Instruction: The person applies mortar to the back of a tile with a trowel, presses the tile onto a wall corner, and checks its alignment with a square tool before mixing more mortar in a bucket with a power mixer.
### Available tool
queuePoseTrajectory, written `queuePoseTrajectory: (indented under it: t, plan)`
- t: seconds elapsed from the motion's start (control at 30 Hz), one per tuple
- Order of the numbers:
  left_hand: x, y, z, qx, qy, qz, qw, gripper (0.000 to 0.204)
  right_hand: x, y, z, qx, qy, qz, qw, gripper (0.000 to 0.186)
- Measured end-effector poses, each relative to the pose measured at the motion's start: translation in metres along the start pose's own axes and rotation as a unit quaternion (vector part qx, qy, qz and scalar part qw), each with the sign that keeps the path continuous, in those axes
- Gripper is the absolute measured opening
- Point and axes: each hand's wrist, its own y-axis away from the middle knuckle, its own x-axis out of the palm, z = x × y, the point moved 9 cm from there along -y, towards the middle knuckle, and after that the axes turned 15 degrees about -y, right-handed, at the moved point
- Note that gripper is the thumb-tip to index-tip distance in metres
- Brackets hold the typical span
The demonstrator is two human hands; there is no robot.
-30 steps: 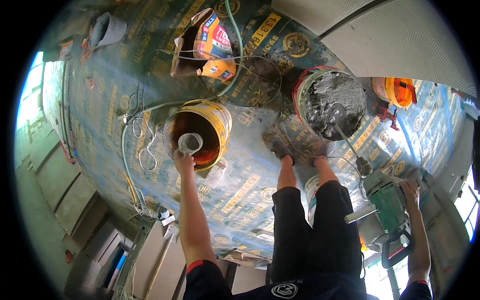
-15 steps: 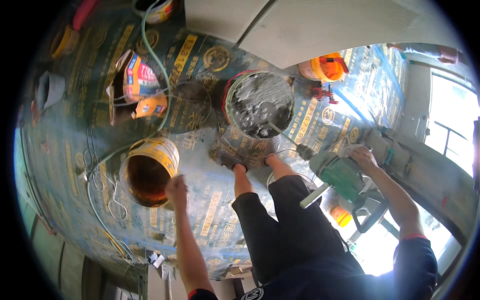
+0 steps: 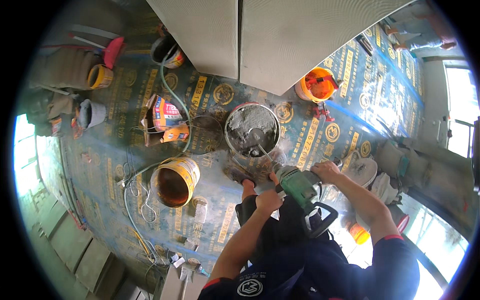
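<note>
A green electric mixing drill [image 3: 298,186] hangs in front of my legs, between my two hands. My left hand [image 3: 269,201] is closed around its side handle. On the opposite side, my right hand [image 3: 326,171] grips the drill by a part mostly covered by my fingers. The mixing rod [image 3: 265,153] slants from the drill into a round bucket [image 3: 227,135] of grey wet mortar [image 3: 251,124]. The rod's lower end is sunk in the mortar and hidden. Behind the drill body sits a dark loop handle [image 3: 327,220].
A yellow bucket [image 3: 192,175] of brownish liquid stands left, with a green hose [image 3: 189,112] running past. Beyond it lies an opened bag [image 3: 165,117]. Large combed tiles [image 3: 285,45] jut in ahead. An orange bucket [image 3: 301,91] is at right. Another person's legs [image 3: 420,32] show far right.
My left hand has moved from beside the yellow bucket to the drill's side handle. The drill has swung leftward, more upright in front of me, and my view has shifted.
</note>
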Motion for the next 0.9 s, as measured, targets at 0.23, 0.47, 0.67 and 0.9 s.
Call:
queuePoseTrajectory:
  t: [0.23, 0.47, 0.67, 0.9]
  plan:
    - [-0.024, 0.013, -0.002, -0.046, 0.013, -0.088, 0.995, 0.046, -0.056, -0.013, 0.028, -0.012, 0.087, 0.088, 0.992, 0.025]
    - [0.009, -0.001, -0.005, -0.034, 0.075, -0.008, 0.997, 0.039, -0.066, -0.018, 0.036, -0.043, 0.103, 0.085, 0.990, 0.034]
    - [0.053, -0.006, -0.004, -0.029, 0.083, -0.069, 0.994, 0.030, -0.086, -0.021, 0.075, -0.090, 0.174, 0.078, 0.977, 0.034]
    - [0.046, -0.004, -0.026, 0.034, 0.016, -0.154, 0.987, 0.023, -0.113, -0.029, 0.112, -0.109, 0.225, 0.073, 0.965, 0.018]
